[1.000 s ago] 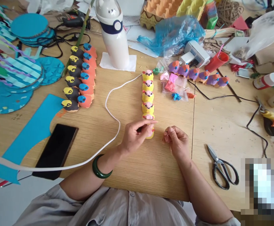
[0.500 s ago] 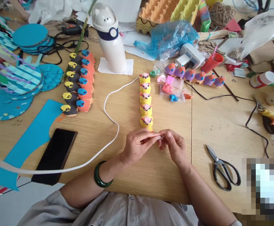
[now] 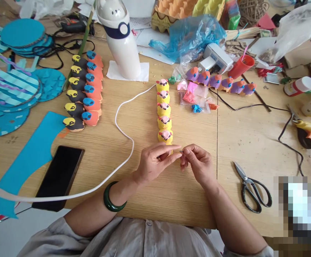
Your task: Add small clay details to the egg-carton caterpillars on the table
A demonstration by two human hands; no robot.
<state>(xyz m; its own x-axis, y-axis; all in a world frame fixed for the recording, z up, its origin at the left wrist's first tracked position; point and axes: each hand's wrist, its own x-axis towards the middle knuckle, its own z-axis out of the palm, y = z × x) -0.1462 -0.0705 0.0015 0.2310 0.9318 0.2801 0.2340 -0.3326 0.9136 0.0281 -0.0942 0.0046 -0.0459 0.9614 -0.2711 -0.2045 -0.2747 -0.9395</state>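
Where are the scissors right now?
In the head view, the scissors lie on the table at the person's right, just beyond the right forearm.

Fingers of the left hand (image 3: pixel 153 160) cover the near end of a yellow row (image 3: pixel 164 110) at center frame.

A tiny dark piece (image 3: pixel 181 151) at the right hand's (image 3: pixel 197 162) fingertips is too small to identify; pixelation masks an object (image 3: pixel 300 208) at lower right, and the top edge crops a white bottle (image 3: pixel 122 43).
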